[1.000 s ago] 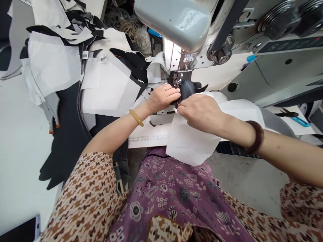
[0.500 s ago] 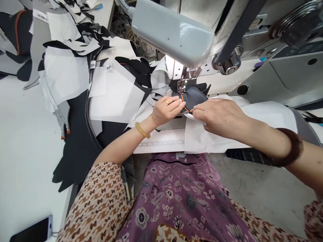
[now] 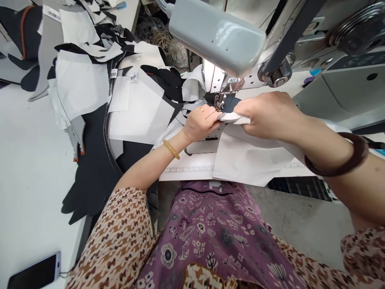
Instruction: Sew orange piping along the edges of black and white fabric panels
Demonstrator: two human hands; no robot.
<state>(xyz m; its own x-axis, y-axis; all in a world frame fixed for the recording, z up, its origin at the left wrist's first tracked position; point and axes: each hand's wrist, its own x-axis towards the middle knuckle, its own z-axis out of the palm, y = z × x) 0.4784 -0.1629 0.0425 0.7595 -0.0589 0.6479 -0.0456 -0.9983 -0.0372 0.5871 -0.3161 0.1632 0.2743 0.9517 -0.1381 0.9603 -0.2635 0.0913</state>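
Observation:
My left hand (image 3: 202,123) is closed on the near edge of a fabric piece, just left of the presser foot (image 3: 220,103) of a sewing machine. Its fingertips pinch the layered edge. My right hand (image 3: 269,114) grips the same fabric (image 3: 249,156), dark on one face and white on the other, and holds its edge raised and folded over. White backing hangs below toward the table's front. A dark part of the piece lies behind the foot, with a speck of orange at the needle. My fingers hide most of the seam.
A grey machine head cover (image 3: 216,36) hangs above the needle. At left, white and black cut pieces (image 3: 138,108) are heaped up. A phone (image 3: 34,273) lies on the white table (image 3: 33,172) at lower left. A printed ruler (image 3: 189,170) runs along the front edge.
My right hand has lifted and turned the fabric edge over, so its white side shows and the orange cord is mostly hidden. My left hand stays near the presser foot.

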